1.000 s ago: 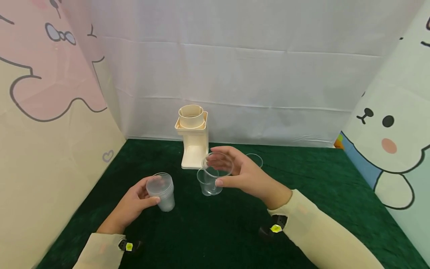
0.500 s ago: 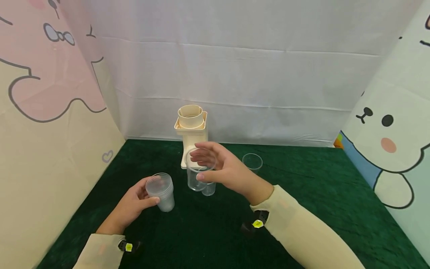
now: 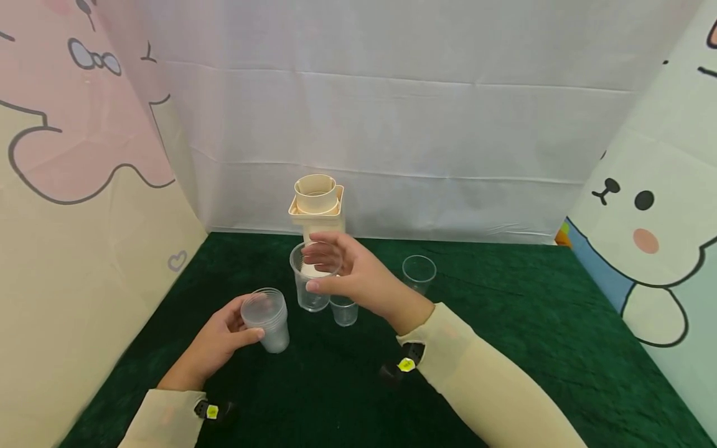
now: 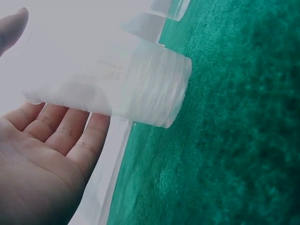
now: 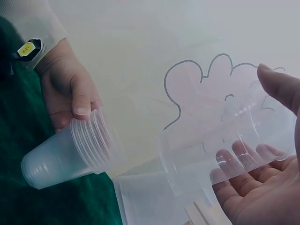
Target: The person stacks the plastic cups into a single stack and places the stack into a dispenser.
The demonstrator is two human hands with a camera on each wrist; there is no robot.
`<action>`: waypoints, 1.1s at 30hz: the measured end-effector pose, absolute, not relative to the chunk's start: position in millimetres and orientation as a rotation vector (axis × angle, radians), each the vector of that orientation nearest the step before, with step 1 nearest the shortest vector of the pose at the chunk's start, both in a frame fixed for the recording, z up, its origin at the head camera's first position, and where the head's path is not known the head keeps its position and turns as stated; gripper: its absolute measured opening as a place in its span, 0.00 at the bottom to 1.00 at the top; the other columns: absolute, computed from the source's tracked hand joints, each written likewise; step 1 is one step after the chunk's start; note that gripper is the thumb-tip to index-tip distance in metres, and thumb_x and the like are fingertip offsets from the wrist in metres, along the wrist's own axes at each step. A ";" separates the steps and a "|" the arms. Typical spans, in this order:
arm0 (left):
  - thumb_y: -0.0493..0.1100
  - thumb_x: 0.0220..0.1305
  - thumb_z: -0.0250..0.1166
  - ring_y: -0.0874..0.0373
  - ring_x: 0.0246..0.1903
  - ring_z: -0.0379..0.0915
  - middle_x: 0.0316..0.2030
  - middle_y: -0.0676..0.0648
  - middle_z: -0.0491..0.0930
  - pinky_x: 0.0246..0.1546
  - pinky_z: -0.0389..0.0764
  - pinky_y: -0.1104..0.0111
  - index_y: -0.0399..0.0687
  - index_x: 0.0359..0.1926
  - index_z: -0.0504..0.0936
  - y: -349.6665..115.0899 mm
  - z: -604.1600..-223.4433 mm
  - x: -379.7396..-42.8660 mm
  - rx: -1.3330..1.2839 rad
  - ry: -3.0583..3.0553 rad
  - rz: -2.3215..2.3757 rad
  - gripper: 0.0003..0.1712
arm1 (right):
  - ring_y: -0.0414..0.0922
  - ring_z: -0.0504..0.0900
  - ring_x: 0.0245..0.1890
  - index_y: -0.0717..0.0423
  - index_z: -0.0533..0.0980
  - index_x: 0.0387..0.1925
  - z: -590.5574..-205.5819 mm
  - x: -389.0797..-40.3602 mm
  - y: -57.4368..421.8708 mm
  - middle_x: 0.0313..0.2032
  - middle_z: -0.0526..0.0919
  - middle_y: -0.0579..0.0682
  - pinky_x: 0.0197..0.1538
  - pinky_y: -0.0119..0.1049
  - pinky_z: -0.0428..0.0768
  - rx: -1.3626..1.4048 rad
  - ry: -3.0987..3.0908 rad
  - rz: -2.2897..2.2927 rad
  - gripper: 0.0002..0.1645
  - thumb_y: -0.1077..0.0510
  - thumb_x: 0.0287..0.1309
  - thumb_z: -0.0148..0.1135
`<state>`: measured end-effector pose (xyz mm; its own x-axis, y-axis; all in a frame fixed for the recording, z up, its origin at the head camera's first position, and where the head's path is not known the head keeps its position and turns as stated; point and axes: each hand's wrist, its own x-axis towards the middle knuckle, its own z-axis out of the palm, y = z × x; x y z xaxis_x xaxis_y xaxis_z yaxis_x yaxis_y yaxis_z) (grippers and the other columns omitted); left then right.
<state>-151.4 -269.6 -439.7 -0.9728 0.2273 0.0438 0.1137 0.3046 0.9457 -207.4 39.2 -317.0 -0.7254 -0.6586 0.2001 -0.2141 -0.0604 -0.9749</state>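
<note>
Green cloth (image 3: 504, 348), clear cup (image 3: 304, 287), cloudy nested cups (image 3: 273, 326)

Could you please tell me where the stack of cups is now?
In the head view, the stack is left of centre in the left grip, left of the cup in the right grip.

PLACE: fabric-screened work corner, wider building type unclear | BACK: creased plain white sheet (image 3: 392, 130) | SIDES: pale cartoon-printed hangings (image 3: 84, 292), left and right | SURFACE: dark green plush cloth (image 3: 515, 286) | WRISTS: black yellow-labelled devices (image 3: 414, 353)
</note>
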 end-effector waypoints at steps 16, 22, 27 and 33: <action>0.38 0.72 0.65 0.61 0.54 0.77 0.65 0.32 0.71 0.53 0.78 0.72 0.38 0.74 0.63 -268.6 -440.7 -152.2 0.340 2.439 1.796 0.35 | 0.42 0.74 0.65 0.51 0.61 0.75 -307.3 -214.8 4.5 0.66 0.75 0.50 0.67 0.43 0.72 -0.960 1.912 -1.853 0.44 0.60 0.62 0.72; 0.37 0.72 0.64 0.60 0.54 0.77 0.64 0.32 0.70 0.53 0.78 0.71 0.37 0.74 0.63 -269.8 -440.7 -151.8 0.378 2.439 1.807 0.34 | 0.39 0.74 0.63 0.50 0.63 0.74 -308.6 -215.2 -9.0 0.64 0.76 0.44 0.65 0.40 0.73 -0.974 1.986 -1.798 0.43 0.58 0.61 0.73; 0.38 0.73 0.64 0.60 0.56 0.76 0.66 0.32 0.68 0.53 0.77 0.73 0.36 0.75 0.61 -269.2 -437.9 -151.9 0.366 2.427 1.788 0.35 | 0.37 0.74 0.62 0.49 0.63 0.74 -315.3 -219.1 -20.9 0.62 0.77 0.41 0.63 0.36 0.73 -0.989 2.017 -1.760 0.44 0.56 0.60 0.75; 0.39 0.73 0.64 0.62 0.56 0.76 0.67 0.31 0.68 0.53 0.76 0.73 0.36 0.75 0.60 -270.2 -438.9 -152.8 0.348 2.428 1.772 0.36 | 0.36 0.75 0.62 0.51 0.62 0.74 -314.8 -219.8 -30.3 0.64 0.77 0.43 0.61 0.35 0.74 -1.014 2.036 -1.729 0.46 0.55 0.59 0.75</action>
<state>-152.8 -270.2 -438.9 -0.9670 0.2514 0.0417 0.1164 0.2902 0.9499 -219.8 -30.3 -314.8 -0.7128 -0.6657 0.2208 -0.3257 0.0354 -0.9448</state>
